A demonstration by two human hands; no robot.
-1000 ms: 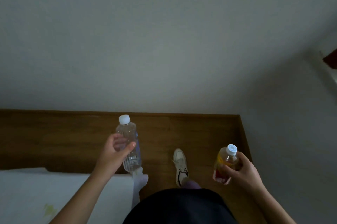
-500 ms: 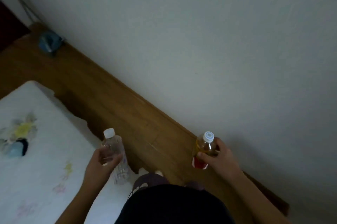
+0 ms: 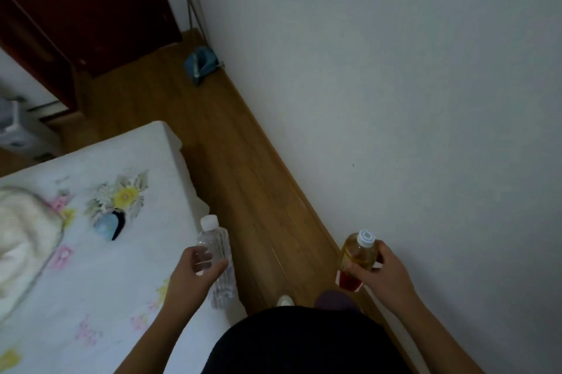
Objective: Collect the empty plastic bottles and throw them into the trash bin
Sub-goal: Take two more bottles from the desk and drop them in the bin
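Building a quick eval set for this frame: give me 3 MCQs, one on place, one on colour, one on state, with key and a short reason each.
1. Where is the blue dustpan?
A. on the bed
B. on the floor by the wall
C. in the left hand

2. What colour are the caps of the two bottles?
A. white
B. red
C. green

3. What state is the right hand in?
A. open and empty
B. resting on the bed
C. closed around the amber bottle

Key:
1. B, it sits on the wooden floor against the white wall.
2. A, both the clear bottle in the left hand and the amber bottle carry white caps.
3. C, its fingers wrap the bottle's body above the red label.
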